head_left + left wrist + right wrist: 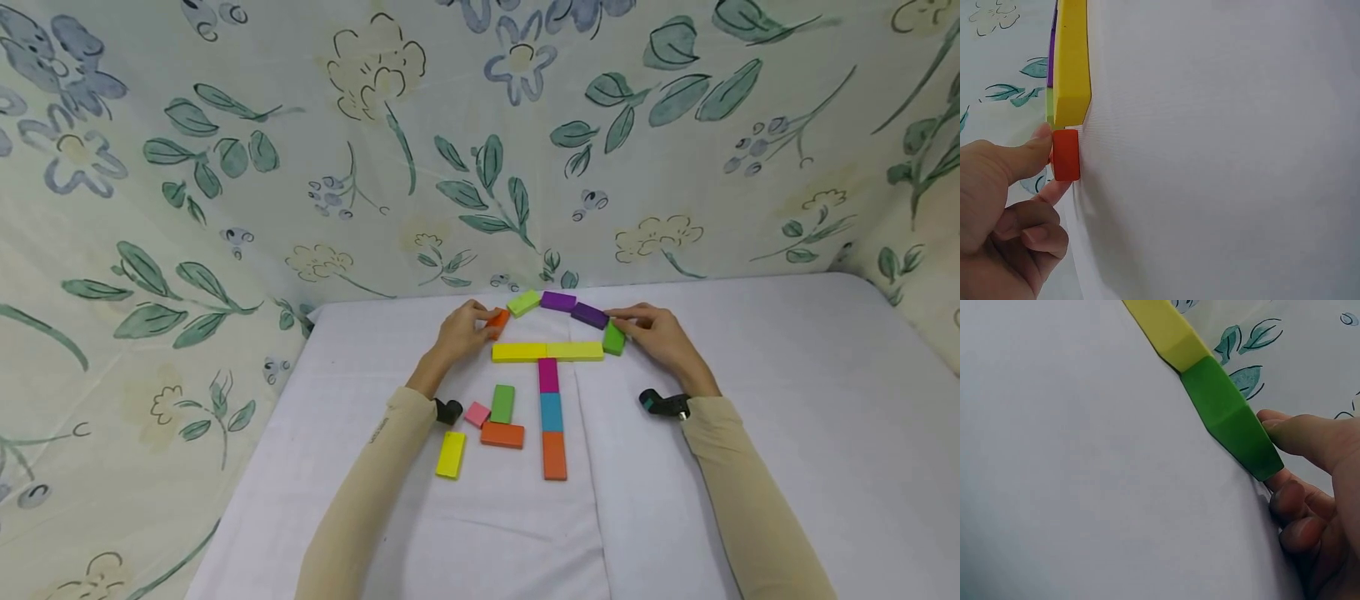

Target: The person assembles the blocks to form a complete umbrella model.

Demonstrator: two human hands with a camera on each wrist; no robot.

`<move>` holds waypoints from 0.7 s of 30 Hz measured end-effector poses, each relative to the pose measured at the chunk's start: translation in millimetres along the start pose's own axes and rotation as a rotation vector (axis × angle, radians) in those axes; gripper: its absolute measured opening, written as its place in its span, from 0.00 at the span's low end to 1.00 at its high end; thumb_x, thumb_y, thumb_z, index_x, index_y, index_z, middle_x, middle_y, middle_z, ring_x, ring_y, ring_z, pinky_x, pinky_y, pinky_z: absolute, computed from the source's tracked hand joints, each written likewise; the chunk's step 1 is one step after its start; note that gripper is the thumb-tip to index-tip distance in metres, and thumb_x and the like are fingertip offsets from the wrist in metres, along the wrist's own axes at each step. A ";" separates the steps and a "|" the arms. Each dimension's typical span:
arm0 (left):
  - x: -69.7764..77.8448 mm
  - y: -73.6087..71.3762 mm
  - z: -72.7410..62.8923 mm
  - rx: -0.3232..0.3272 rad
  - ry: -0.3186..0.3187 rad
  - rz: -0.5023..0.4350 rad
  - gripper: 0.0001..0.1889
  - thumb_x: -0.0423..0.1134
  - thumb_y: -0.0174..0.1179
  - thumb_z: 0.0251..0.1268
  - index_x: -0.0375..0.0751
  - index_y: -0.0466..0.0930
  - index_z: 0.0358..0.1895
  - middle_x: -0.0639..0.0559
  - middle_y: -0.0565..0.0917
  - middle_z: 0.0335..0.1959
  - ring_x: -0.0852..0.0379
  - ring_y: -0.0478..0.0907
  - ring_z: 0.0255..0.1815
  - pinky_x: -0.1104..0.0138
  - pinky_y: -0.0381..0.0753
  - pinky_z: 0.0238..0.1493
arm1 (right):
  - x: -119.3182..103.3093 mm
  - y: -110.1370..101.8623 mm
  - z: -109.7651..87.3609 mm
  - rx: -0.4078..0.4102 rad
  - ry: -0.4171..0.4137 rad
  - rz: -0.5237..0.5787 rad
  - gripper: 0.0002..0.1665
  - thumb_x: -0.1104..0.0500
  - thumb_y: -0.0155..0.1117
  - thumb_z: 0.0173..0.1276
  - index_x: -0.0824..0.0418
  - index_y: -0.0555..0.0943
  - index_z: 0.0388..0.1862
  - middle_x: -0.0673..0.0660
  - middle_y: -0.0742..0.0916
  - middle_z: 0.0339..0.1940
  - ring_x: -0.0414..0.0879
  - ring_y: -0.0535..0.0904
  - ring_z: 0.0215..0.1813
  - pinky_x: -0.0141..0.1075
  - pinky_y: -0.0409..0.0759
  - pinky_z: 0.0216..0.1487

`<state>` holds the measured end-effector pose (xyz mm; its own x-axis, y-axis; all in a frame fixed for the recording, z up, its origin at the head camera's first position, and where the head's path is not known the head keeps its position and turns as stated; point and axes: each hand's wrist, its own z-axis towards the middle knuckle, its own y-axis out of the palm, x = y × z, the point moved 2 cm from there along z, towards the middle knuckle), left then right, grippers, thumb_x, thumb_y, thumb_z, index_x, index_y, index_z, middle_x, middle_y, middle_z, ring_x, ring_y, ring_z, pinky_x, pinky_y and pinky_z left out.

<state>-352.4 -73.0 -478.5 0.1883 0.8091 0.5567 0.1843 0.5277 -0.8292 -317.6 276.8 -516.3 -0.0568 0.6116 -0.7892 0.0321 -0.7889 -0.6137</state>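
Note:
In the head view my left hand [459, 332] is at the left end of an arc of blocks, pinching an orange block [1066, 155] between thumb and finger. My right hand [657, 332] is at the arc's right end, thumb and finger around the outer end of a green block [1232, 415]. Between the hands the arc continues with a light green block [524, 303], a purple block [558, 301] and a dark purple block [590, 315]. Two yellow blocks [519, 352] lie end to end below it. Under their middle runs a column of magenta [548, 375], blue [551, 412] and orange blocks.
Left of the column lie loose blocks: a green one [503, 403], a pink one [476, 414], an orange one [502, 435] and a yellow one [451, 455]. A white cloth [660, 517] covers the table. Flower-patterned fabric [480, 108] hangs behind it.

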 end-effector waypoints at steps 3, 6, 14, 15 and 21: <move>-4.1 -0.7 0.1 -0.014 0.012 -0.001 0.26 0.42 0.70 0.68 0.50 0.80 0.68 0.46 0.80 0.62 0.46 0.77 0.61 0.55 0.78 0.66 | 1.3 -0.3 -0.3 0.002 -0.004 0.002 0.23 0.44 0.58 0.80 0.53 0.84 0.65 0.60 0.84 0.58 0.51 0.68 0.48 0.41 0.65 0.43; -7.8 -1.4 0.5 -0.029 0.029 -0.003 0.27 0.43 0.72 0.66 0.52 0.79 0.69 0.46 0.80 0.64 0.45 0.77 0.63 0.53 0.77 0.68 | 1.8 -1.2 -0.4 0.007 -0.011 0.003 0.23 0.44 0.58 0.80 0.53 0.84 0.65 0.60 0.84 0.58 0.51 0.69 0.47 0.41 0.65 0.43; -8.9 -1.3 2.1 -0.043 0.085 -0.008 0.26 0.40 0.71 0.67 0.47 0.80 0.68 0.46 0.80 0.65 0.45 0.77 0.64 0.55 0.78 0.67 | 0.7 0.3 0.4 0.016 -0.026 -0.008 0.22 0.46 0.59 0.80 0.53 0.85 0.64 0.61 0.84 0.58 0.50 0.69 0.45 0.39 0.66 0.41; -8.4 -1.1 2.1 -0.043 0.087 -0.006 0.26 0.40 0.70 0.67 0.46 0.80 0.68 0.46 0.80 0.65 0.45 0.77 0.64 0.55 0.78 0.68 | 0.7 0.7 0.5 0.017 -0.024 -0.006 0.22 0.46 0.59 0.80 0.53 0.85 0.64 0.60 0.84 0.58 0.50 0.69 0.45 0.39 0.67 0.41; -6.9 0.2 2.8 -0.037 0.079 -0.005 0.26 0.38 0.70 0.67 0.45 0.79 0.68 0.46 0.80 0.66 0.45 0.77 0.66 0.55 0.77 0.69 | -0.6 0.4 0.9 0.018 -0.010 -0.001 0.21 0.46 0.60 0.80 0.53 0.85 0.64 0.60 0.84 0.58 0.50 0.70 0.46 0.39 0.67 0.42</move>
<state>-356.3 -77.7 -482.6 0.2628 0.7828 0.5641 0.2207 0.5204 -0.8249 -318.5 276.0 -516.1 -0.0668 0.6116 -0.7883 0.0141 -0.7894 -0.6137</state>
